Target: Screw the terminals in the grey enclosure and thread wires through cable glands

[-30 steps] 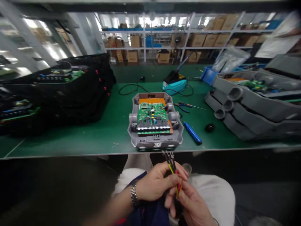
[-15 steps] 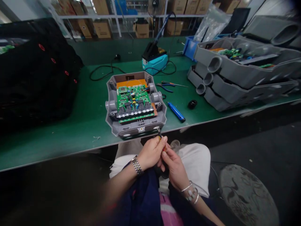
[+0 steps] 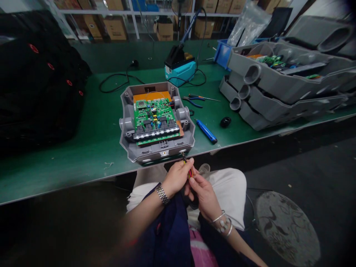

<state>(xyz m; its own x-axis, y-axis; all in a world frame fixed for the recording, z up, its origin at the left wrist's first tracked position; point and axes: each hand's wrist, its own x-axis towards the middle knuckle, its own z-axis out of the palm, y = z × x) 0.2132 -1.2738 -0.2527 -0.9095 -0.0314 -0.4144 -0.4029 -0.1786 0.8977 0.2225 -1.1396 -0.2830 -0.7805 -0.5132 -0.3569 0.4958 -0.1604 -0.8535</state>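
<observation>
Over my lap, just off the table's front edge, my left hand (image 3: 178, 178) is closed on a small bundle of coloured wires (image 3: 190, 173). Red, yellow and black strands show, and a dark end with small light tips points up toward the housing. My right hand (image 3: 205, 193) pinches the same wires lower down with thumb and fingertips. Beyond the hands a grey plastic housing (image 3: 128, 149) lies open on the table, with a green circuit board (image 3: 143, 122) inside. The lower run of the wires is hidden by my fingers.
Right of the housing lie a blue pen-shaped tool (image 3: 206, 131), a black round piece (image 3: 225, 122) and pliers (image 3: 194, 102). A soldering station (image 3: 180, 72) stands behind. Stacked grey housings (image 3: 267, 81) fill the right; a black cloth-covered pile (image 3: 36, 85) fills the left. A patterned stool (image 3: 287, 226) is at lower right.
The view has shifted slightly. My hands have drawn a little apart, so more of the red and yellow strands shows between them; both keep hold of the wires.
</observation>
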